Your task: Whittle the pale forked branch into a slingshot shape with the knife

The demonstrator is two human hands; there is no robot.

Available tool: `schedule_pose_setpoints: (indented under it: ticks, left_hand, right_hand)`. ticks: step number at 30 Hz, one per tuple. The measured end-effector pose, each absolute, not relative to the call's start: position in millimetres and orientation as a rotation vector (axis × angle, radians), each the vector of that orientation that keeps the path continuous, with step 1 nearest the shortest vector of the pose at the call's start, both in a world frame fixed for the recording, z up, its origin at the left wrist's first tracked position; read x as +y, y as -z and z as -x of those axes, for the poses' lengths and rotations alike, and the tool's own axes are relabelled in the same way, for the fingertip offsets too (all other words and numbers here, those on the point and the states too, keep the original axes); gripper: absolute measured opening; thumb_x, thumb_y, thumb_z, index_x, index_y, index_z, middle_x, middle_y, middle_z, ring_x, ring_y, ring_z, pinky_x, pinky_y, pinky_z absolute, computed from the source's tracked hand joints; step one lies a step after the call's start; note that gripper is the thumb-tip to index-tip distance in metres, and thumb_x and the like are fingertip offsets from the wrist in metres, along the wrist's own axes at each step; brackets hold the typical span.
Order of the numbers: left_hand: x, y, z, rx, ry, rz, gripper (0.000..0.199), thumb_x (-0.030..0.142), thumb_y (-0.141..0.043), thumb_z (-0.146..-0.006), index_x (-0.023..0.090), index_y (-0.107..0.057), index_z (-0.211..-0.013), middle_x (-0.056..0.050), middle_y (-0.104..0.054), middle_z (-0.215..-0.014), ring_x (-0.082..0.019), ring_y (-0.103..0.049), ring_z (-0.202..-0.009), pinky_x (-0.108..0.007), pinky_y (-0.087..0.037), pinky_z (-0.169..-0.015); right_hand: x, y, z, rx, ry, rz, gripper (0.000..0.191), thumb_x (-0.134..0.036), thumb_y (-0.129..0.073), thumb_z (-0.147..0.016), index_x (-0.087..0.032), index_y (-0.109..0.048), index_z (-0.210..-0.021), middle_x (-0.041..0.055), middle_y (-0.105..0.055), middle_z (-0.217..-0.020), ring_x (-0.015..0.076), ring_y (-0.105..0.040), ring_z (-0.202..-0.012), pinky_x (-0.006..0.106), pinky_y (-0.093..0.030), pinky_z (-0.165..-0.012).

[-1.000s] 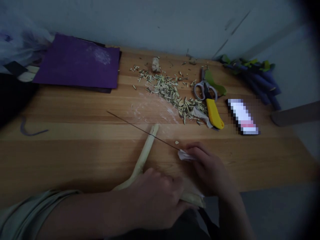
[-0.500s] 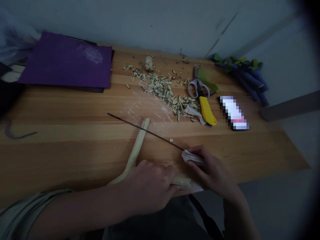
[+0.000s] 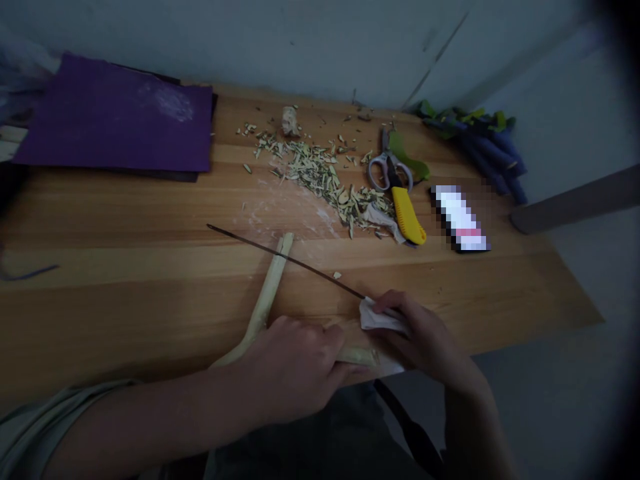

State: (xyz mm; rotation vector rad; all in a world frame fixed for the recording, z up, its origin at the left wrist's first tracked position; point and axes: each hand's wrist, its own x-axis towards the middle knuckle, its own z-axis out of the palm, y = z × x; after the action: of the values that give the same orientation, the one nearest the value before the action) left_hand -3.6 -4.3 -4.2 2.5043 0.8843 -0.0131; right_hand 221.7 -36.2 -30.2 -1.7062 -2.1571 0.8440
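My left hand (image 3: 300, 363) is closed around a peeled, pale forked branch (image 3: 267, 293), pressing it near the table's front edge. One prong points away from me, with a split or notch near its tip; another end shows right of the hand. In my right hand (image 3: 417, 337) is a long, thin, dark hacksaw blade (image 3: 320, 273), gripped at an end wrapped in white cloth or paper (image 3: 377, 319). The blade lies across the prong just below its tip, its free end reaching left over the table. My left hand hides the middle of the branch.
Peeled bark shavings (image 3: 320, 177) litter the wooden table (image 3: 125, 233). Beyond lie grey-handled scissors (image 3: 385, 170), a yellow-handled knife (image 3: 409, 217), a phone (image 3: 460, 220) and a dark bundle with green tops (image 3: 480, 143). Purple sheets (image 3: 125, 127) lie back left; a post (image 3: 575, 200) stands right.
The view has shifted slightly, so everything sits a little further left. More of the white wrapping shows at my right fingers. The blade still crosses the prong at about the same spot.
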Motion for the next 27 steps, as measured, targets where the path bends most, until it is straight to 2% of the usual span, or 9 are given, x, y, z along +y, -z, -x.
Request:
schedule_pose_setpoints:
  ticks: [3, 6, 11, 16, 21, 24, 27]
  left_hand:
    - [-3.8, 3.2, 3.3, 0.882, 0.029, -2.520, 0.035, 0.044, -0.036, -0.084, 0.016, -0.056, -0.080, -0.005, -0.064, -0.064, -0.021, -0.060, -0.056, -0.031, -0.042, -0.049]
    - [-3.6, 2.7, 3.3, 0.877, 0.038, -2.527, 0.034, 0.043, -0.036, -0.084, 0.016, -0.055, -0.079, -0.005, -0.064, -0.062, -0.021, -0.060, -0.055, -0.031, -0.042, -0.048]
    - [-4.0, 3.4, 3.4, 0.883, 0.024, -2.530, 0.035, 0.044, -0.035, -0.085, 0.016, -0.055, -0.077, -0.004, -0.063, -0.062, -0.021, -0.061, -0.055, -0.030, -0.042, -0.048]
    - [-4.2, 5.2, 3.4, 0.868, 0.000, -2.537, 0.038, 0.046, -0.032, -0.085, 0.017, -0.055, -0.077, -0.004, -0.063, -0.063, -0.022, -0.060, -0.055, -0.031, -0.041, -0.047]
    - [-4.6, 6.5, 3.8, 0.881, 0.012, -2.530, 0.036, 0.045, -0.035, -0.084, 0.017, -0.055, -0.077, -0.004, -0.063, -0.062, -0.019, -0.060, -0.055, -0.027, -0.040, -0.049]
    - [-5.0, 7.3, 3.6, 0.890, 0.017, -2.528, 0.036, 0.046, -0.035, -0.084, 0.017, -0.055, -0.078, -0.003, -0.062, -0.062, -0.019, -0.060, -0.056, -0.027, -0.040, -0.049]
    - [-5.1, 7.8, 3.4, 0.885, 0.014, -2.528, 0.036, 0.045, -0.034, -0.085, 0.017, -0.056, -0.079, -0.004, -0.062, -0.062, -0.020, -0.059, -0.054, -0.028, -0.040, -0.048]
  right_hand:
    - [-33.8, 28.4, -220.6, -2.141, -0.861, 1.727, 0.026, -0.008, -0.042, -0.073, -0.025, -0.041, -0.093, -0.0008, -0.057, -0.085, 0.0128, -0.056, -0.072, 0.026, -0.043, -0.062]
    - [-32.6, 28.6, -219.5, -2.120, -0.834, 1.707, 0.024, -0.008, -0.041, -0.075, -0.024, -0.042, -0.092, 0.0007, -0.057, -0.087, 0.0133, -0.055, -0.074, 0.026, -0.042, -0.063]
    - [-33.0, 31.7, -217.1, -1.989, -0.765, 1.826, 0.004, -0.025, -0.041, -0.084, -0.023, -0.041, -0.088, 0.0014, -0.059, -0.077, 0.0148, -0.056, -0.067, 0.026, -0.041, -0.058]
    - [-30.7, 35.1, -210.3, -1.861, -0.695, 1.922, 0.016, -0.037, -0.036, -0.087, -0.022, -0.042, -0.087, 0.0000, -0.057, -0.068, 0.0146, -0.055, -0.060, 0.026, -0.040, -0.055]
    - [-26.9, 39.2, -205.2, -1.778, -0.644, 1.994, 0.019, -0.040, -0.038, -0.086, -0.022, -0.042, -0.090, -0.0026, -0.055, -0.061, 0.0143, -0.054, -0.055, 0.026, -0.039, -0.052]
    - [-23.9, 41.9, -205.7, -1.720, -0.550, 1.938, 0.017, -0.038, -0.045, -0.084, -0.023, -0.042, -0.092, -0.0009, -0.058, -0.074, 0.0125, -0.055, -0.056, 0.025, -0.042, -0.052]
    - [-21.8, 43.5, -209.6, -1.792, -0.372, 1.779, 0.011, -0.030, -0.048, -0.082, -0.023, -0.046, -0.090, 0.0041, -0.056, -0.097, 0.0131, -0.058, -0.069, 0.027, -0.046, -0.059]
